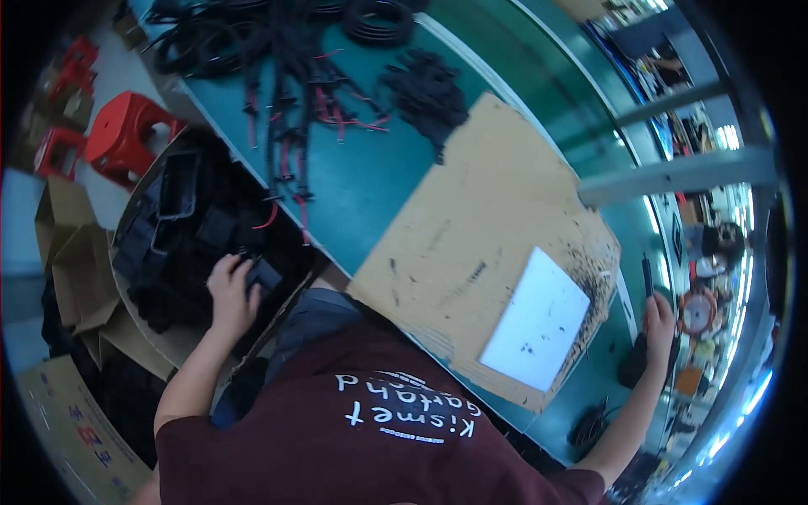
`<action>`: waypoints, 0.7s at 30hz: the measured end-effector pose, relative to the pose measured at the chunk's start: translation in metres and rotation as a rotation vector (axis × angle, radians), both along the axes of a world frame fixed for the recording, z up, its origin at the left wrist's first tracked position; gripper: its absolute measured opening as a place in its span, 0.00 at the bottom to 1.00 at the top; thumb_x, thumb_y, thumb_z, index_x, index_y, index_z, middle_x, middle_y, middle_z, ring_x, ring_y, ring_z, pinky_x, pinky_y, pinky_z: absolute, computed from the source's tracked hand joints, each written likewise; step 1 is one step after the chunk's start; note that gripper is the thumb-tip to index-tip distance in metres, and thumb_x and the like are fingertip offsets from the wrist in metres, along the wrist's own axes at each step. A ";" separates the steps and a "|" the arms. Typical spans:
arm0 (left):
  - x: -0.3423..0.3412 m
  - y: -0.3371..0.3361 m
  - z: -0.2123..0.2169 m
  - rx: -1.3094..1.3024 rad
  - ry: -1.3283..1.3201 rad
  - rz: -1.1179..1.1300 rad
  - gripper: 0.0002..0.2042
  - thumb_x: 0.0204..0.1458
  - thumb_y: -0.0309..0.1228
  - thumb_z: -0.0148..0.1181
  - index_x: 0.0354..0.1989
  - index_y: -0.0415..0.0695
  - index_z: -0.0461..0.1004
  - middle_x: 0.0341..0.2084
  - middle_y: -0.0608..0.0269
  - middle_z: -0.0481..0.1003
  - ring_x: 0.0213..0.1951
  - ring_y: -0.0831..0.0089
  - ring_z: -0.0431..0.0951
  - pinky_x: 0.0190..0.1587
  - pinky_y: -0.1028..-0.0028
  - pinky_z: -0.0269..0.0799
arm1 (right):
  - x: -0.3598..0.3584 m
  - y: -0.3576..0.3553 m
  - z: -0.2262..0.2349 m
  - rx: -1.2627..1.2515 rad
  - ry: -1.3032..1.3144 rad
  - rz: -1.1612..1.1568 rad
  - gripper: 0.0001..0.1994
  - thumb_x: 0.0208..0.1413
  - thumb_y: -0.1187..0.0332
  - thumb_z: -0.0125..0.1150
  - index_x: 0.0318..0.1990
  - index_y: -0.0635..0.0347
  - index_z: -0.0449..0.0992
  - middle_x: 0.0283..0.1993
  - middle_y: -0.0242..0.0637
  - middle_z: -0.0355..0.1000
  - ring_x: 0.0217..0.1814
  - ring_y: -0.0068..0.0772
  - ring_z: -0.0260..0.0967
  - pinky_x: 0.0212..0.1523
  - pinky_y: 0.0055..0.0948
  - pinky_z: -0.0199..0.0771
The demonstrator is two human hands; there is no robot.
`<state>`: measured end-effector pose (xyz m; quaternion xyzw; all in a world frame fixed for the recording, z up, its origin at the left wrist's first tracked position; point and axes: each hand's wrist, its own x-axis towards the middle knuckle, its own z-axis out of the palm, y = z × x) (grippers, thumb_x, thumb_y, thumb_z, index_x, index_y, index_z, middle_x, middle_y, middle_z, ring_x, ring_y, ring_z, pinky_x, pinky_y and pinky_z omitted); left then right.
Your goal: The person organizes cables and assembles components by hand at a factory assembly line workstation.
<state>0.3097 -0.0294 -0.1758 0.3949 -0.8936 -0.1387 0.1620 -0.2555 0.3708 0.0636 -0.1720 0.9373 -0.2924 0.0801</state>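
Note:
My left hand is over a large box of black plastic parts on the left. Its fingers are curled on a black plastic part, partly covered by the hand. Far to the right, my right hand is closed round a slim dark stick-like tool, which points upward and away; its exact kind cannot be made out. A white board with black specks and scraps lies on a worn cardboard sheet on the green table.
Black cables with red ends spread over the table's far left, beside a coiled cable and a black heap. A grey metal post juts in from the right. Red stools and open cartons stand at left.

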 end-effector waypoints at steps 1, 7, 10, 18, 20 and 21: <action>0.005 0.005 -0.011 0.022 -0.051 -0.010 0.26 0.36 0.24 0.63 0.49 0.40 0.65 0.50 0.48 0.61 0.57 0.51 0.59 0.54 0.58 0.55 | 0.014 -0.017 -0.012 -0.154 -0.072 -0.020 0.14 0.59 0.64 0.51 0.47 0.64 0.69 0.20 0.22 0.58 0.17 0.10 0.51 0.15 0.13 0.48; -0.043 0.008 -0.034 0.093 0.107 -0.269 0.24 0.39 0.27 0.62 0.49 0.41 0.65 0.49 0.52 0.64 0.57 0.54 0.61 0.54 0.57 0.55 | 0.101 -0.078 -0.045 -0.351 -0.266 0.016 0.13 0.59 0.66 0.52 0.47 0.65 0.68 0.22 0.23 0.60 0.17 0.12 0.53 0.15 0.13 0.50; -0.098 -0.010 -0.070 0.006 -0.208 -0.482 0.18 0.47 0.31 0.52 0.48 0.45 0.70 0.49 0.58 0.69 0.56 0.58 0.62 0.56 0.57 0.54 | 0.138 -0.097 -0.040 -0.537 -0.425 0.134 0.14 0.57 0.67 0.54 0.47 0.67 0.67 0.24 0.25 0.62 0.18 0.12 0.56 0.16 0.12 0.52; -0.119 -0.033 -0.143 0.042 -0.441 -0.506 0.24 0.54 0.42 0.39 0.60 0.51 0.62 0.61 0.57 0.59 0.62 0.55 0.56 0.61 0.48 0.43 | 0.146 -0.105 -0.028 -0.614 -0.332 0.266 0.15 0.58 0.68 0.53 0.51 0.65 0.66 0.26 0.26 0.62 0.18 0.13 0.54 0.16 0.13 0.49; -0.087 -0.011 -0.117 0.046 -0.627 -0.511 0.21 0.53 0.41 0.43 0.54 0.50 0.68 0.53 0.59 0.66 0.59 0.57 0.60 0.58 0.52 0.47 | 0.136 -0.080 -0.022 -0.656 -0.312 0.159 0.15 0.59 0.67 0.51 0.51 0.65 0.66 0.26 0.27 0.62 0.18 0.13 0.53 0.16 0.14 0.49; -0.070 0.001 -0.102 -0.091 -0.734 -0.529 0.17 0.51 0.39 0.46 0.46 0.49 0.75 0.46 0.61 0.74 0.56 0.59 0.63 0.55 0.57 0.53 | 0.132 -0.064 -0.020 -0.684 -0.307 0.132 0.15 0.59 0.67 0.50 0.51 0.65 0.65 0.26 0.27 0.61 0.17 0.14 0.52 0.16 0.14 0.49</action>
